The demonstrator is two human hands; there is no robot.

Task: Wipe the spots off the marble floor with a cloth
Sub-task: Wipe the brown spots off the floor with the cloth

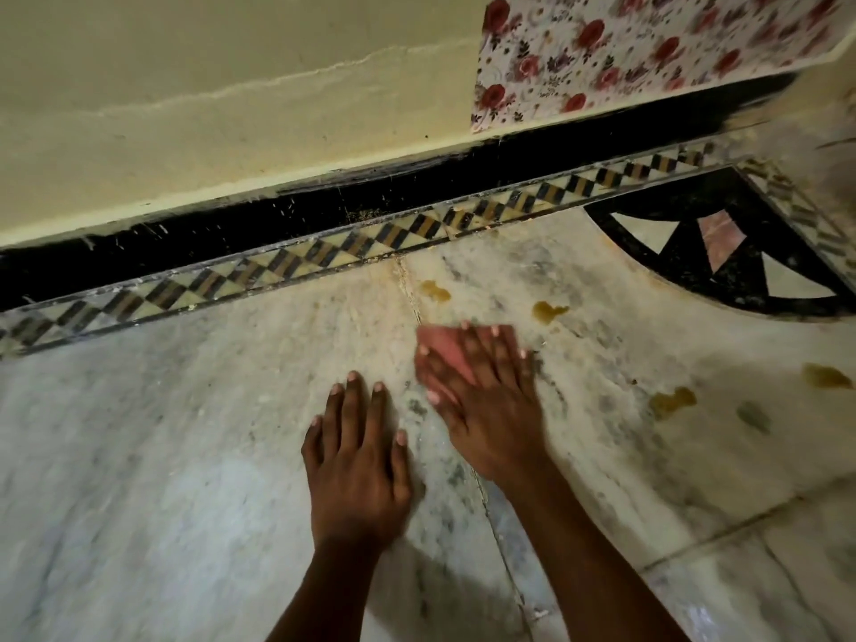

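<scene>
Both of my forearms are entering from the bottom edge and reaching forward over the marble floor [139,456]. I am noting the left hand [356,461] lying flat on the stone, palm down, fingers straight and slightly spread, holding nothing. My right hand [486,405] is pressing on a pink cloth [444,349], fingers extended over it; this hand is motion-blurred, so I cannot tell whether any finger is curling round the fabric. The cloth is sitting on the floor just ahead of and to the right of the left hand, showing mostly beyond the right fingertips and to their left.

I am recording several yellowish-brown spots: one [435,289] just beyond the cloth near a floor joint, one [549,311] to its right, and three more [671,401] well off to the right. A checked inlay border [324,252] is running diagonally beyond the hands, with a black skirting band [278,220] and cream wall [185,108] behind it. A floral-patterned fabric [625,48] is hanging at upper right
</scene>
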